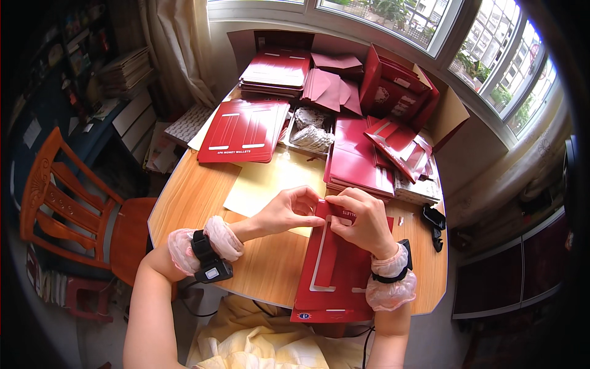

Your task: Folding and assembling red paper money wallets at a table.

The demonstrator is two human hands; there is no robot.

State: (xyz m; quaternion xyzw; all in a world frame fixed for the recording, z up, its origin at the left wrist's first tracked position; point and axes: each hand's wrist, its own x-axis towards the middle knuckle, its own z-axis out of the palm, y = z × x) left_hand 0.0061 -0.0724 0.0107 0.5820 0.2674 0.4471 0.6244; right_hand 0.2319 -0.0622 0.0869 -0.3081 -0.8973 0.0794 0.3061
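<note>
A glossy red cardboard sheet (335, 270) with white slots lies before me at the right, its lower end reaching past the table's front edge. My left hand (289, 209) pinches its far left corner between thumb and fingers. Close beside it, my right hand (364, 220) is closed on the same far edge, where a narrow printed flap shows between the hands. The right fingers hide part of that edge. Both wrists wear pale pink scrunchies and black straps; a small device (215, 269) sits on the left strap.
Beyond my hands stand a red sheet stack (359, 154), a tray of white bundles (312, 144) and another red sheet (243, 132) on yellow paper (264, 184). Red folders (393, 89) lean at the back right. A black object (434, 218) lies near the right edge; a wooden chair (67, 203) stands left.
</note>
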